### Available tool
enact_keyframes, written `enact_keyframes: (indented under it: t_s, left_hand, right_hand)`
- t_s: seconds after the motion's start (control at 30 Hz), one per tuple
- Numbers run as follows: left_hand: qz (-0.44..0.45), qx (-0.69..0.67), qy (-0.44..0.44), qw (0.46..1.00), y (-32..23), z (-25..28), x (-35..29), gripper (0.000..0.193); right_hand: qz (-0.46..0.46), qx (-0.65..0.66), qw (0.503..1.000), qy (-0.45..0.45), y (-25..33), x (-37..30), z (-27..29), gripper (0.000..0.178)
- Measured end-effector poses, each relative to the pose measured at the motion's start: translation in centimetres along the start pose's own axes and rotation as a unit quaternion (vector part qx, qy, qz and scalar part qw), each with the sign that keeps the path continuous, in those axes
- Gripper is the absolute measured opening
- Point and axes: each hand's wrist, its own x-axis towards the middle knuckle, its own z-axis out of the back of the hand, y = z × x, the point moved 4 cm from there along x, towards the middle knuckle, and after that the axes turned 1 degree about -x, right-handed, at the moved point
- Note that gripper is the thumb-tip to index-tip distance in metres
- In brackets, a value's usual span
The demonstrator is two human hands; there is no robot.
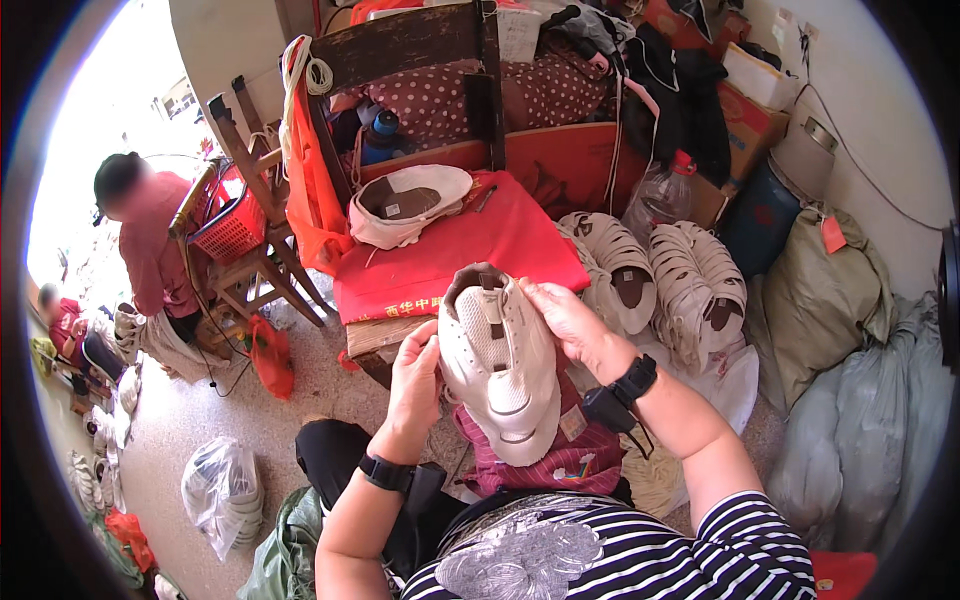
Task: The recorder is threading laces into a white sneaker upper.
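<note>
White shoe upper [500,375] is mid-handling, gripped between both hands over the lap, left hand [415,375] closed on its left edge, right hand [570,322] clasping the top right; one upper [408,205] lies beyond on the red cloth [520,240], stacks of uppers [655,275] right of the right hand look unprocessed.
</note>
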Motion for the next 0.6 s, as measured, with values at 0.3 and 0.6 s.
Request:
enact_keyframes:
  t_s: [0.3,0.6]
  left_hand:
    - [0.026,0.057,-0.043,0.997,3.1,3.5,-1.7,0.024]
    - [-0.264,0.389,-0.037,0.882,-2.2,-0.8,-0.2,0.024]
  right_hand:
    - [0.119,-0.499,0.847,-0.142,-0.9,-0.4,0.4,0.047]
    - [0.124,-0.51,0.84,-0.137,-1.8,-0.1,1.9,0.048]
